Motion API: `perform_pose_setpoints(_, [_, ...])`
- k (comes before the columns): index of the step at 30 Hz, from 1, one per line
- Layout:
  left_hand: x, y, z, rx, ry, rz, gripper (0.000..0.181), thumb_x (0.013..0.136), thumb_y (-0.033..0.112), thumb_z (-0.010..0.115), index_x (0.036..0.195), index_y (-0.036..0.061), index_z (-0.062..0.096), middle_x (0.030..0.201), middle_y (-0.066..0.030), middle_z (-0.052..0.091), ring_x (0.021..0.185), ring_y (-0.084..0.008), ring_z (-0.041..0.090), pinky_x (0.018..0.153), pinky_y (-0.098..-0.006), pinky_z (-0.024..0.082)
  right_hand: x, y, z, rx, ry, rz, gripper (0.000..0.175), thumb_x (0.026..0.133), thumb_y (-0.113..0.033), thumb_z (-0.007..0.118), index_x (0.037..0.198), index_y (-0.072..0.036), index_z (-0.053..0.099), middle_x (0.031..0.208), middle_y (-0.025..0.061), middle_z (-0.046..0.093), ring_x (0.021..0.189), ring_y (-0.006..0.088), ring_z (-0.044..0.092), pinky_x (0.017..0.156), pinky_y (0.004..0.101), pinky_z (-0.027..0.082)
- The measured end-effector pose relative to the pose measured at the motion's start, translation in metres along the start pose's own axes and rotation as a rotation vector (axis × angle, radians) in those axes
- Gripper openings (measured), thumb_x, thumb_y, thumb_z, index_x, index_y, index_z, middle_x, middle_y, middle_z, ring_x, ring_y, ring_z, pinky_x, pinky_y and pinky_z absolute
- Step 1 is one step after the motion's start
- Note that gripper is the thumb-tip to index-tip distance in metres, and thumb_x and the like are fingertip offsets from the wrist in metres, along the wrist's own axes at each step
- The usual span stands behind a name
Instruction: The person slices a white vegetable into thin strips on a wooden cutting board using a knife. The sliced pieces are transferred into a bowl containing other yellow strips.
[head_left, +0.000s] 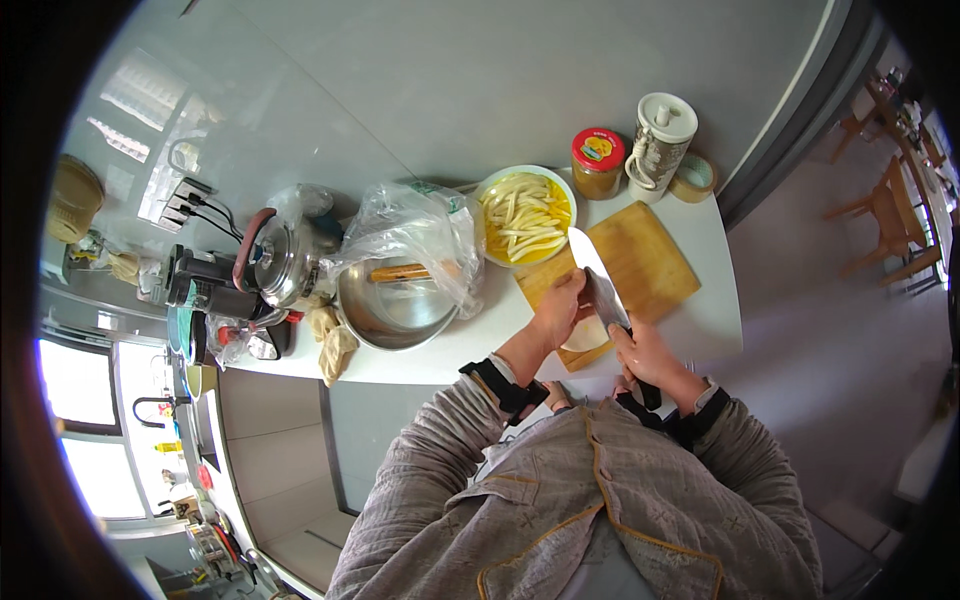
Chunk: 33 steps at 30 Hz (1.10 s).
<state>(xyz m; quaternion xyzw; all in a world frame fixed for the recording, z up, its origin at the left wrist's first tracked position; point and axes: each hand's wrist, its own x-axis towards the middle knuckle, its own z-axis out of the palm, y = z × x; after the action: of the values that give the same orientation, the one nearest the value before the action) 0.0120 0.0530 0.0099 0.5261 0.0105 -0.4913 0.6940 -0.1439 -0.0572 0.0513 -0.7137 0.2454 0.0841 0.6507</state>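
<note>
My right hand (646, 355) grips the dark handle of a kitchen knife (604, 289), its broad blade pointing away from me and to the left. Against the left edge of the blade is my left hand (556, 313), thumb up and fingers partly hidden by the steel; whether they pinch the blade or something behind it cannot be seen. Beneath both hands lies a wooden cutting board (651, 251). A pale, flat, rounded piece of food (586, 337) rests at its near end, partly covered. Beyond the board's left corner, a white bowl (573, 196) holds pale strips (525, 214) in yellow liquid.
Left of the bowl, a clear plastic bag (420, 225) drapes over a steel basin (397, 339) with a wooden stick (401, 272). A kettle (281, 266) stands farther left. A red-lidded jar (598, 161), a patterned canister (661, 146) and a tape roll (693, 180) line the wall.
</note>
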Motion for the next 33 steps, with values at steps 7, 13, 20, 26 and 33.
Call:
perform_pose_setpoints(7, [0.013, 0.018, -0.018, 0.303, 0.115, 0.202, 0.019, 0.103, 0.025, 0.044, 0.096, 0.0091, 0.052, 0.074, -0.0038, 0.056, 0.06, -0.0141, 0.053, 0.059, -0.0302, 0.046, 0.002, -0.004, 0.005, 0.23, 0.023, 0.015, 0.022, 0.1, -0.021, 0.048, 0.104, 0.0, 0.044, 0.055, 0.0033, 0.047, 0.036, 0.0125, 0.046, 0.033, 0.0297, 0.037])
perform_pose_setpoints(13, [0.044, 0.056, -0.059, 1.058, 0.389, 0.882, 0.006, 0.093, 0.009, 0.055, 0.095, 0.0046, 0.059, 0.087, -0.0146, 0.062, 0.074, -0.0349, 0.06, 0.069, -0.042, 0.05, -0.003, 0.005, -0.005, 0.022, 0.049, 0.021, 0.023, 0.099, -0.023, 0.05, 0.1, 0.0, 0.045, 0.055, 0.0101, 0.052, 0.039, 0.0194, 0.053, 0.037, 0.0351, 0.042])
perform_pose_setpoints(20, [0.032, 0.048, -0.066, 1.187, 0.423, 0.916, 0.012, 0.091, 0.011, 0.059, 0.099, 0.0043, 0.065, 0.092, -0.0172, 0.066, 0.083, -0.0376, 0.063, 0.072, -0.044, 0.05, -0.007, 0.032, -0.01, -0.574, 0.171, -0.142, 0.03, 0.095, -0.028, 0.052, 0.099, 0.0, 0.044, 0.076, 0.0289, 0.062, 0.074, 0.0498, 0.059, 0.065, 0.0567, 0.047])
perform_pose_setpoints(26, [-0.001, 0.026, -0.036, 0.993, 0.212, 0.38, 0.032, 0.097, 0.027, 0.057, 0.088, -0.0027, 0.065, 0.073, -0.016, 0.066, 0.062, -0.0235, 0.061, 0.06, -0.0348, 0.048, -0.017, 0.02, -0.007, -0.708, 0.099, -0.15, 0.026, 0.095, -0.025, 0.048, 0.101, 0.0, 0.042, 0.076, 0.0258, 0.063, 0.076, 0.0475, 0.06, 0.066, 0.0577, 0.044])
perform_pose_setpoints(33, [0.004, 0.005, -0.042, 0.888, 0.169, 0.372, 0.043, 0.097, 0.035, 0.058, 0.085, -0.0061, 0.064, 0.068, -0.0099, 0.063, 0.062, -0.0118, 0.054, 0.059, -0.0306, 0.046, -0.016, 0.027, 0.003, -0.782, 0.113, -0.149, 0.016, 0.094, -0.019, 0.045, 0.095, -0.003, 0.044, 0.072, 0.0223, 0.064, 0.07, 0.0447, 0.062, 0.064, 0.057, 0.047])
